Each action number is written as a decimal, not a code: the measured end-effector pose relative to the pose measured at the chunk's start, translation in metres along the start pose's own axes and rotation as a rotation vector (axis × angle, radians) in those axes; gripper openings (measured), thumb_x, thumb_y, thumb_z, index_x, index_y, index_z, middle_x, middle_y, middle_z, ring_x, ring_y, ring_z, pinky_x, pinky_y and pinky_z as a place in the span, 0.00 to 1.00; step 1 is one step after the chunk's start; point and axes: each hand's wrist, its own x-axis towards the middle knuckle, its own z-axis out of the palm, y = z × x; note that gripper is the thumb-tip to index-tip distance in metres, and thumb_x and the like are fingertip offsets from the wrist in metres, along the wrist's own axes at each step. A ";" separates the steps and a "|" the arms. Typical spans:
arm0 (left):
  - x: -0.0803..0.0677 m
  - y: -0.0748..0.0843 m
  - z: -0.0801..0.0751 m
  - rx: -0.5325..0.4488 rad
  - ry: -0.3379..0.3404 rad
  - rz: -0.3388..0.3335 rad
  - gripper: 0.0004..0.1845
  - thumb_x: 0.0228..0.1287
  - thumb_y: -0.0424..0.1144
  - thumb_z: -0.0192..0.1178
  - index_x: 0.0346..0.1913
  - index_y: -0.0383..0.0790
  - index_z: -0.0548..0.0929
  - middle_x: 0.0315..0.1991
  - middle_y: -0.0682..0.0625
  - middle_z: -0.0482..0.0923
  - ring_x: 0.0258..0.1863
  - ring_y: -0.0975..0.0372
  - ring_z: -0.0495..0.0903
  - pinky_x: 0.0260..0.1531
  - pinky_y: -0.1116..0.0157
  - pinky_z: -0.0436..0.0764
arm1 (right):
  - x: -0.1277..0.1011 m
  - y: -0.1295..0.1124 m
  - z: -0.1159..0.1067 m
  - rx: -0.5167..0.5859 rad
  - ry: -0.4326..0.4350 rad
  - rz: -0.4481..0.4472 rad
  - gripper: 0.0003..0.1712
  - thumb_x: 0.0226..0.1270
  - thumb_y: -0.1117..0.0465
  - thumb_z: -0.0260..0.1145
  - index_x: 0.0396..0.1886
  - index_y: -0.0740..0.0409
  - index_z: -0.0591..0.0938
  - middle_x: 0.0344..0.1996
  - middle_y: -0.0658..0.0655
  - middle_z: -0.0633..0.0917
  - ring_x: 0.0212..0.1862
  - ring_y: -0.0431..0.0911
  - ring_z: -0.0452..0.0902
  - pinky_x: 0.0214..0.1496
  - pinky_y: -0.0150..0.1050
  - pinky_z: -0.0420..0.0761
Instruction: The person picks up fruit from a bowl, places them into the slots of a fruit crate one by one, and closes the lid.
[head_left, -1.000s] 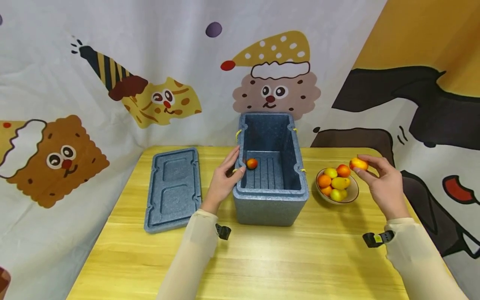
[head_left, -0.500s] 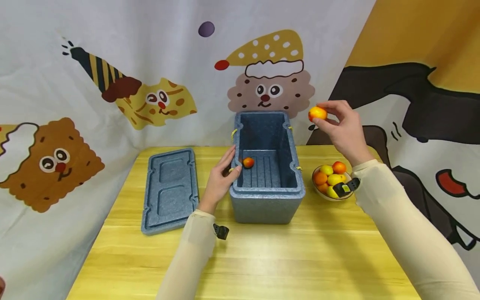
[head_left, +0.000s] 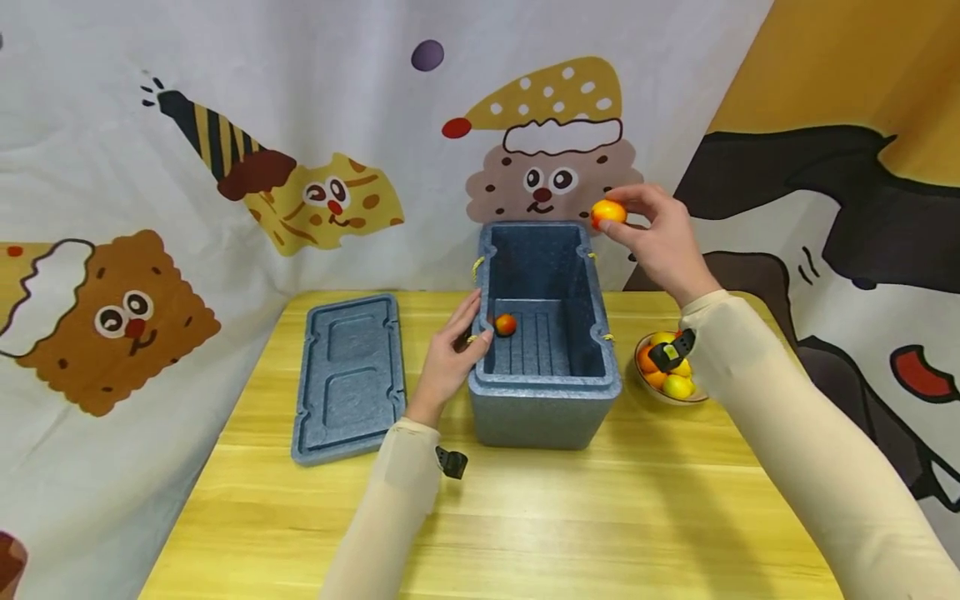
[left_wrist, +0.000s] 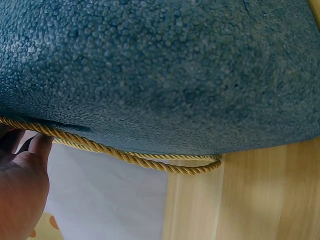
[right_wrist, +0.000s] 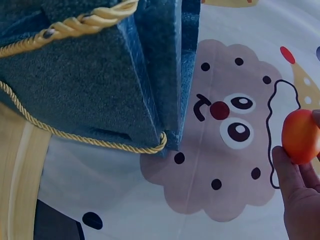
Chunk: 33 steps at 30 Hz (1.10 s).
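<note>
A blue-grey foam box (head_left: 547, 400) stands open in the middle of the yellow table (head_left: 525, 517). One orange-red fruit (head_left: 506, 324) lies on its floor near the left wall. My left hand (head_left: 450, 358) rests with straight fingers against the box's left rim, by its yellow rope handle (left_wrist: 135, 157). My right hand (head_left: 652, 233) is raised above the box's far right corner and pinches an orange-yellow fruit (head_left: 607, 213) (right_wrist: 300, 136) in its fingertips. The box wall (right_wrist: 95, 85) fills the right wrist view.
The box's lid (head_left: 348, 375) lies flat on the table left of the box. A bowl (head_left: 667, 392) with several orange and yellow fruits sits right of the box, partly hidden by my right forearm. A cartoon-printed cloth hangs close behind the table.
My right hand has lifted the fruit from beside the bowl up and left, to above the box's far right corner. The left hand stays on the box's rim.
</note>
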 end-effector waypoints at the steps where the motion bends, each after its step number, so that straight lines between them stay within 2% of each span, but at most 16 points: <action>1: 0.000 0.000 0.000 -0.001 -0.001 -0.002 0.29 0.71 0.28 0.56 0.70 0.22 0.60 0.74 0.34 0.53 0.73 0.48 0.54 0.65 0.52 0.64 | 0.001 0.000 0.001 -0.004 -0.004 -0.001 0.23 0.68 0.59 0.68 0.60 0.60 0.79 0.55 0.56 0.76 0.57 0.49 0.72 0.59 0.38 0.75; 15: -0.001 -0.004 0.003 -0.005 -0.010 -0.006 0.29 0.72 0.29 0.54 0.71 0.22 0.59 0.75 0.34 0.52 0.73 0.47 0.53 0.64 0.58 0.66 | 0.011 0.005 0.012 -0.056 -0.100 0.037 0.24 0.70 0.59 0.66 0.62 0.61 0.76 0.57 0.57 0.76 0.57 0.51 0.72 0.57 0.40 0.76; 21: 0.001 -0.003 0.002 0.015 0.009 0.001 0.29 0.71 0.27 0.55 0.70 0.22 0.61 0.74 0.34 0.53 0.73 0.47 0.54 0.65 0.53 0.64 | 0.027 0.003 0.021 0.013 -0.141 0.093 0.25 0.70 0.59 0.65 0.62 0.64 0.71 0.56 0.61 0.76 0.56 0.52 0.73 0.59 0.42 0.74; 26: 0.003 -0.002 0.000 0.006 0.014 0.016 0.29 0.70 0.27 0.55 0.70 0.21 0.61 0.74 0.33 0.53 0.72 0.46 0.54 0.64 0.47 0.64 | 0.040 0.006 0.032 0.040 -0.176 0.103 0.23 0.69 0.61 0.66 0.60 0.65 0.73 0.54 0.62 0.78 0.52 0.51 0.74 0.58 0.41 0.75; 33: 0.002 -0.003 0.001 0.009 0.006 0.016 0.29 0.70 0.26 0.55 0.69 0.20 0.60 0.74 0.32 0.53 0.72 0.46 0.56 0.64 0.54 0.66 | 0.046 0.013 0.047 -0.017 -0.260 0.113 0.21 0.69 0.62 0.66 0.57 0.66 0.74 0.51 0.63 0.78 0.50 0.53 0.73 0.56 0.44 0.75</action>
